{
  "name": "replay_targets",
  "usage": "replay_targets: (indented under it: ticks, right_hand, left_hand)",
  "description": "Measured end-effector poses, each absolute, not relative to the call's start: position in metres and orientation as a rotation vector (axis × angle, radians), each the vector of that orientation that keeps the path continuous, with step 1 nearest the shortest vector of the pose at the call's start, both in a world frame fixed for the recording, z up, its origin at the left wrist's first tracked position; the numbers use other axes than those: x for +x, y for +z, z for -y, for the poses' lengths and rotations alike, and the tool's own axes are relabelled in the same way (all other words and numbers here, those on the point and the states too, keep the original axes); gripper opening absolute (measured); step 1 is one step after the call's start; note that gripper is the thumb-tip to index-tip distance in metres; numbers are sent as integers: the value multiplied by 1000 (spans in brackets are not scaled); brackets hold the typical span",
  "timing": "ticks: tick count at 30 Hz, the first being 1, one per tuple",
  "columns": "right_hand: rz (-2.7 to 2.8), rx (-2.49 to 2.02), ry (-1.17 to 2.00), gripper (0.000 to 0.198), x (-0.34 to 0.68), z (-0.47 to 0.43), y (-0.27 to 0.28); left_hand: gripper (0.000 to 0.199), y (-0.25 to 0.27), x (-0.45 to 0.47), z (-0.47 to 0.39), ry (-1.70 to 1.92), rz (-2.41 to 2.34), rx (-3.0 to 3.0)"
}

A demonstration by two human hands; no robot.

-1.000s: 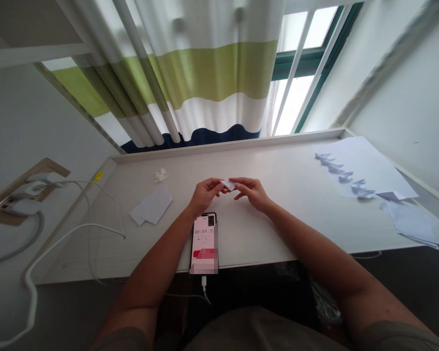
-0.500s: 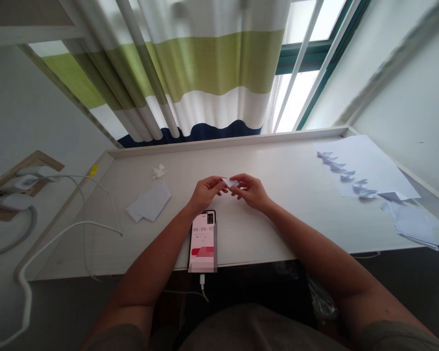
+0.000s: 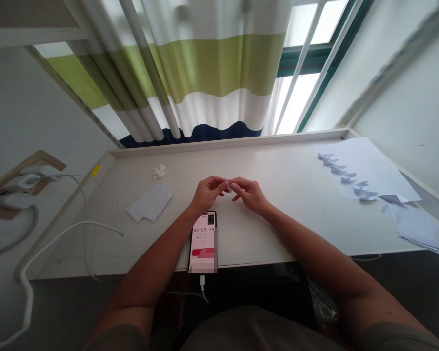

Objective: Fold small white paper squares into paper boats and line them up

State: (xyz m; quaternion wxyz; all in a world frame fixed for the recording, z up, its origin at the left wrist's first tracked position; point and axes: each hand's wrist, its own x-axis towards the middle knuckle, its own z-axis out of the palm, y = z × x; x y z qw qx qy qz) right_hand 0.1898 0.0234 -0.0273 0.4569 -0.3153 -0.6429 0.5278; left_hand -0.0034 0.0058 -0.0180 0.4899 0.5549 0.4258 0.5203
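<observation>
Over the desk (image 3: 267, 239), a small paper (image 3: 228, 185) is pinched by left hand (image 3: 206, 193) and right hand (image 3: 251, 195), its folding apparently unfinished, with folded pieces (image 3: 347, 179) already lined up and flat sheets (image 3: 155, 203) seemingly left.

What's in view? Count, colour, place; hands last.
Small folded paper: one, white, between fingers
Folded papers: several, white, right
Large sheet: one, white, back right
Paper stack: one, white, front right
Flat papers: two, white, left
Crumpled scrap: one, white, behind those
Phone: one, black, front
Cables: several, white, left, front
Plugs: several, white, left wall
Desk: one, white, centre
Curtain: one, white/green/blue, back
Window: one, green, back right
Clear plastic: one, under desk
Sleeves: two, greyish, bottom
Left hand, right hand: two, bare, centre
</observation>
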Motion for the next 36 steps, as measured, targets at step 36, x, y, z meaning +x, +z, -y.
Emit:
replay_targets:
  ticks: [36]
  right_hand:
    - [1462,-831,1422,57,190,-25,-24]
  left_hand:
    - [45,-19,-3,-4,1251,-1103,1336]
